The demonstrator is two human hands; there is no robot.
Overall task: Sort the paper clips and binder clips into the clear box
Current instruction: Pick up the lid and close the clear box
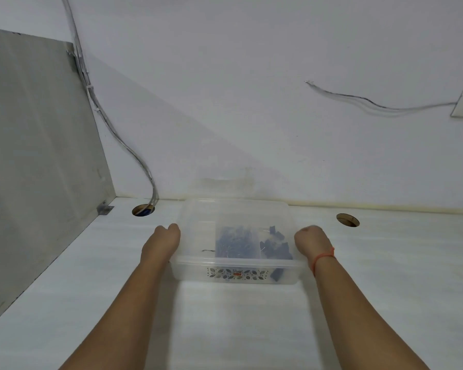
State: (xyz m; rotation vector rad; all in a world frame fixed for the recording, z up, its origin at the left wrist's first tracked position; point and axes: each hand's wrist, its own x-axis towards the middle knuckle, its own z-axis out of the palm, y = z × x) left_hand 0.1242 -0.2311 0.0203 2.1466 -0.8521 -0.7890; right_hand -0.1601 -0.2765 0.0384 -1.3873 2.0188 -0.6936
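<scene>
— Both hands were on it?
— Yes. My left hand [164, 237] gripped the left side of the clear box [198, 260], my right hand [309, 239] the right side.
— And the clips?
— Already inside: blue paper clips [234, 243] in the middle compartment, dark binder clips [275, 247] in the right one. The box sat on the white desk [238, 321], near the wall [251, 89].
— Anything on your wrist?
— An orange thread [322, 257], on the right.

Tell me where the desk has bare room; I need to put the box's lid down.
Bare patches: in front of the clear box, between the forearms, and right of the right hand below the cable hole. It is crowded only at the box, flanked by both hands.
</scene>
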